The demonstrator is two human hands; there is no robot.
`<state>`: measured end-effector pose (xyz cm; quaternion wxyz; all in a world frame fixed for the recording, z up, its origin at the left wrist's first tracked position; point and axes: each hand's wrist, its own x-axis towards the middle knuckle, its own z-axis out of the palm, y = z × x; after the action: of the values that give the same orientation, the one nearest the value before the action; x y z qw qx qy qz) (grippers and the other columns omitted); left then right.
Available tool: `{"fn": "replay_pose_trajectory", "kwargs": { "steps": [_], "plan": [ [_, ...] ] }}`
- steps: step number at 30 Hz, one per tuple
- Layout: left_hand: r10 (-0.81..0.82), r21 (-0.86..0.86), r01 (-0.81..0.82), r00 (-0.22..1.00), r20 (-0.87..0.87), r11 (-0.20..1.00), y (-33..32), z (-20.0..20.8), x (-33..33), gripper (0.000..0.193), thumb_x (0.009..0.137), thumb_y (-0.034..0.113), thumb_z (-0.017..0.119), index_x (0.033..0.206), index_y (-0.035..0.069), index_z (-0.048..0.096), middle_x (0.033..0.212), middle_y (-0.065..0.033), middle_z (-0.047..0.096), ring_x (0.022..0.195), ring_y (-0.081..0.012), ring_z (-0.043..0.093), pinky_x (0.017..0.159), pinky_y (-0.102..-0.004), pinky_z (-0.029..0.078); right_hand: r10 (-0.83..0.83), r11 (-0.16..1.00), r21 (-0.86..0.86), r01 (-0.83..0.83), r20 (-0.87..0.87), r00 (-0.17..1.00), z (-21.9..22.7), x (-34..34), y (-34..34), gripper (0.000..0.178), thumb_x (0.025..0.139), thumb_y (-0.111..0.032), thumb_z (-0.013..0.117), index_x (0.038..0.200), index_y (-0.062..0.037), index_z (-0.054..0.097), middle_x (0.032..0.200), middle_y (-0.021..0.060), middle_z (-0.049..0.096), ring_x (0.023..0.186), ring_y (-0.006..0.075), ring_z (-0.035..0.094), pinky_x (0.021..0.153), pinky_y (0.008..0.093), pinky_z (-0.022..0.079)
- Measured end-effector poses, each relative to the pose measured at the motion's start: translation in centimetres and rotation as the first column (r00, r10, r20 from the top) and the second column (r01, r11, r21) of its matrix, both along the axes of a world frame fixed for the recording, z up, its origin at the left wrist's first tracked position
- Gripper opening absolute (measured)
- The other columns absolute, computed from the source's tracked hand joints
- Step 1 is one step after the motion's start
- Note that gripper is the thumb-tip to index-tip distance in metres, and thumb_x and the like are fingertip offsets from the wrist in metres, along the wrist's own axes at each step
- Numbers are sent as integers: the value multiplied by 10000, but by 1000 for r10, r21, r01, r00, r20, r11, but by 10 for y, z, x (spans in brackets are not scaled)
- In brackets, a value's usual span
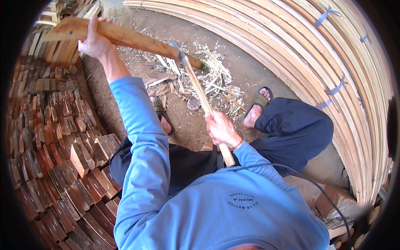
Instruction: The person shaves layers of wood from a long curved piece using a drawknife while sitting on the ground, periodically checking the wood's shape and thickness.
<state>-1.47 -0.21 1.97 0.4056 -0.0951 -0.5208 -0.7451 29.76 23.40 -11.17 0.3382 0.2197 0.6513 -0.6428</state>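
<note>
My left hand point(98, 39) is closed around the upper part of a long, orange-brown wooden plank point(133, 41), thumb over the near face and fingers behind. The plank slants down to the right, its lower end among the shavings. In my right hand point(222, 129) is an axe point(200, 89) with a long pale wooden handle, gripped near its butt end. Its small metal head lies against the plank's lower part in this view; whether it bites into the wood I cannot tell. Pale wood shavings point(218, 75) lie around the plank's lower end.
Stacked short wooden blocks point(62, 162) rise close on my left. Long bent wooden strips point(283, 46), tied with blue bands, curve along the far and right sides. My sandaled feet point(259, 103) stand apart on the dirt floor. A black cable point(310, 181) crosses my right side.
</note>
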Motion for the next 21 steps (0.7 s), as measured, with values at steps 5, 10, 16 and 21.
{"fn": "replay_pose_trajectory", "kwargs": {
  "steps": [5,10,16,21],
  "plan": [
    [33,41,-32,999,-19,999,-1,-3,15,266,810,29,782,927,-135,608,751,-208,647,591,-286,663,563,-379,603,-2,1000,-31,2,-5,1000,-16,-5,12,267,1062,-277,465,999,-32,549,616,16,504,415,129,507,325,313,432],
    [-84,19,84,996,-13,996,3,-3,19,236,831,31,770,952,-110,625,756,-186,666,595,-268,672,563,-367,602,-63,995,-79,64,14,998,-22,3,4,245,1064,-294,477,1027,-62,549,639,10,498,433,106,483,324,291,390],
    [-146,-3,146,989,-14,989,13,-5,0,219,843,25,751,979,-88,623,787,-178,675,628,-270,688,595,-370,612,-115,976,-177,128,77,990,-14,2,7,227,1076,-282,453,938,-103,472,665,-39,402,435,49,328,324,248,276],
    [-113,-68,115,993,37,991,37,-2,4,239,853,98,763,985,-60,643,827,-124,684,668,-238,676,651,-364,587,-108,961,-244,127,91,990,-19,-1,22,234,1086,-292,438,983,-92,505,665,-41,386,458,48,322,345,238,269]
  ]
}}
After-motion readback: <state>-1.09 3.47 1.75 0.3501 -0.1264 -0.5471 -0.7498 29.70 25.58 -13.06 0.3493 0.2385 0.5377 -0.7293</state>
